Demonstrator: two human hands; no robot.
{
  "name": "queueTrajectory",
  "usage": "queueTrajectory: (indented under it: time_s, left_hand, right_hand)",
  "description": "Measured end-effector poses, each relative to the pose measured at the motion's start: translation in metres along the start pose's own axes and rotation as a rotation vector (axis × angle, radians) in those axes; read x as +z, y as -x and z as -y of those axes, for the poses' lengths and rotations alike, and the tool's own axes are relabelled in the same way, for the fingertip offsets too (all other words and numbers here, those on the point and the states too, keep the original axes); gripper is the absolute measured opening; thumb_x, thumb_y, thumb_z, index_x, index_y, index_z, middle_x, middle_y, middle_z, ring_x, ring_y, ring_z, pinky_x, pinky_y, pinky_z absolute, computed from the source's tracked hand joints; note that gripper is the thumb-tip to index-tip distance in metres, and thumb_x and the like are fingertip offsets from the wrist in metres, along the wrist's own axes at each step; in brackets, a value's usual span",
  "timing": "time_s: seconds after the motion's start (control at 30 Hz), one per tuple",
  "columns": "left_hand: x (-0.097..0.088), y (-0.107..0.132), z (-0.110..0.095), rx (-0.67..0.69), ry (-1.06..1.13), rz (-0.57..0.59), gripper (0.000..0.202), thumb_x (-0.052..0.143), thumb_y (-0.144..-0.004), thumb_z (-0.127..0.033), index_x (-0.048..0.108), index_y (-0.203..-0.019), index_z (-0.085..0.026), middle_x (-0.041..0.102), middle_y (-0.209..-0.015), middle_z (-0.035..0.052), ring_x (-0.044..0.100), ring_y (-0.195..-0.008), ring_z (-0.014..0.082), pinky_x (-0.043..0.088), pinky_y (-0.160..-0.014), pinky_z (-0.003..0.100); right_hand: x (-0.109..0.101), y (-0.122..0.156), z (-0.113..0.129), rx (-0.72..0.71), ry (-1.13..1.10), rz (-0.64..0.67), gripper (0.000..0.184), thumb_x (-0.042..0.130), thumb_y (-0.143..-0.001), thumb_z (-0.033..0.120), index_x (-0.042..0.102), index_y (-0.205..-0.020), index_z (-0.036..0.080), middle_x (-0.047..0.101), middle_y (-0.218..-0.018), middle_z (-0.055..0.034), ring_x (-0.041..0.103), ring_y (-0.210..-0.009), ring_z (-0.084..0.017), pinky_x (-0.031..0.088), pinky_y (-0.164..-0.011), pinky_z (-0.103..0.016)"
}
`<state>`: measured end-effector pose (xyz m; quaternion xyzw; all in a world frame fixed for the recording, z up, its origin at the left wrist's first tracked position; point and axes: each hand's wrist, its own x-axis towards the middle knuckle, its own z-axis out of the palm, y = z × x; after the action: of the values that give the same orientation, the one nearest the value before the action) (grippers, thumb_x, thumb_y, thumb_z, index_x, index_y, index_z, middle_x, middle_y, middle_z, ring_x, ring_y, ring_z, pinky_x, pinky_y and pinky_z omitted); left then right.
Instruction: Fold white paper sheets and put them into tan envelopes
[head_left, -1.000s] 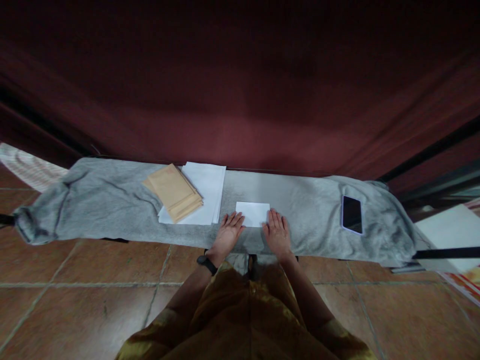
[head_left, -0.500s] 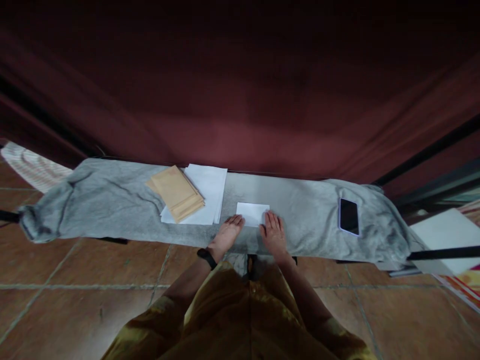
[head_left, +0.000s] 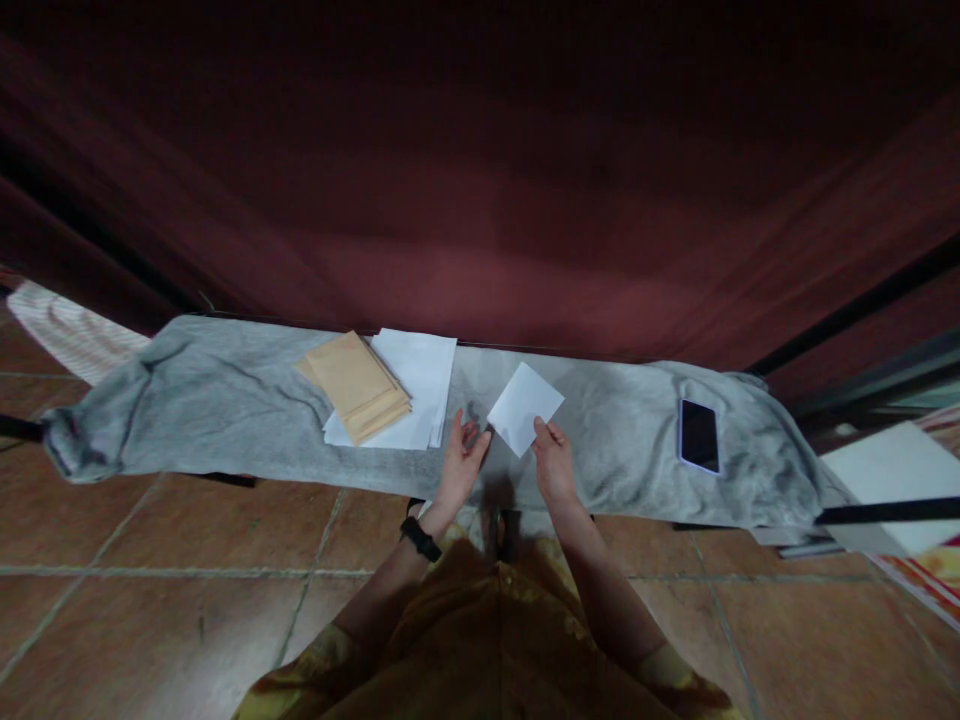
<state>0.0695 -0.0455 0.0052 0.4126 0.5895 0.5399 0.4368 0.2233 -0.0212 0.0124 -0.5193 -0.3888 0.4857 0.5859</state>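
Note:
A small white sheet of folded paper [head_left: 525,405] is tilted over the grey cloth, pinched at its lower right edge by my right hand [head_left: 553,455]. Just left of the paper, my left hand [head_left: 461,465] has its fingers apart and holds nothing; its thumb is close to the paper's left corner. Further left lies a stack of larger white sheets [head_left: 427,380]. Several brown paper envelopes [head_left: 352,380] rest at an angle on top of that stack.
The grey cloth [head_left: 232,400] covers a long narrow bench. A phone [head_left: 699,436] with a purple rim lies toward its right end. Behind the bench rises a dark red curtain [head_left: 465,260]. Black bars [head_left: 892,511] stick out at both sides above the tiled floor.
The folded paper, flat under both hands before, is now lifted and turned in my right hand. My left hand has come off it and opened.

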Motion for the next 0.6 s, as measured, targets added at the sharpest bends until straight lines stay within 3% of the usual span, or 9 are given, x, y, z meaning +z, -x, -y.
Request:
queueTrajectory:
  time_s: [0.1,0.2,0.37,0.5,0.6]
  left_hand:
    - [0.011,-0.001,0.007,-0.375,0.390,0.085,0.083,0.081,-0.085,-0.035,0.036,-0.153,-0.021,0.073,-0.112,0.0117,0.074,-0.101,0.0247,0.061,-0.089,0.042]
    - [0.021,-0.001,0.012,-0.471,0.511,0.077,0.087,0.086,-0.074,-0.020,0.041,-0.149,-0.020,0.074,-0.096,0.0056,0.074,-0.085,0.0204,0.061,-0.079,0.035]
    - [0.021,-0.014,0.023,-0.300,0.304,0.013,0.093,0.075,-0.069,-0.007,0.039,-0.153,-0.019,0.064,-0.074,-0.0057,0.064,-0.067,0.0129,0.052,-0.065,0.023]
    - [0.008,-0.039,0.031,-0.090,0.017,0.080,0.085,0.064,-0.070,-0.004,0.044,-0.152,-0.019,0.061,-0.071,-0.0069,0.058,-0.062,0.0118,0.049,-0.065,0.024]
    - [0.001,-0.055,0.034,0.009,-0.188,0.089,0.078,0.058,-0.073,-0.004,0.049,-0.149,-0.018,0.061,-0.074,-0.0047,0.059,-0.065,0.0136,0.052,-0.069,0.028]
  right_hand:
    - [0.002,0.001,-0.004,0.117,-0.244,-0.053,0.033,0.067,-0.083,0.053,0.069,-0.095,0.023,0.079,-0.095,-0.0032,0.073,-0.087,-0.018,0.059,-0.076,-0.029]
    - [0.001,0.007,-0.013,0.198,-0.320,-0.088,0.032,0.076,-0.073,0.049,0.068,-0.091,0.023,0.078,-0.094,-0.0037,0.073,-0.085,-0.018,0.059,-0.075,-0.029]
    - [-0.016,0.008,-0.028,0.183,-0.186,-0.144,0.039,0.077,-0.071,0.053,0.064,-0.091,0.022,0.074,-0.084,-0.0017,0.070,-0.073,-0.017,0.059,-0.068,-0.031]
    - [-0.035,0.000,-0.041,0.105,0.046,-0.192,0.049,0.069,-0.074,0.063,0.063,-0.099,0.022,0.066,-0.069,0.0035,0.063,-0.057,-0.016,0.056,-0.058,-0.030]
    - [-0.044,-0.003,-0.047,-0.014,0.297,-0.156,0.054,0.058,-0.083,0.062,0.063,-0.114,0.018,0.065,-0.066,0.0021,0.062,-0.055,-0.018,0.054,-0.057,-0.031]
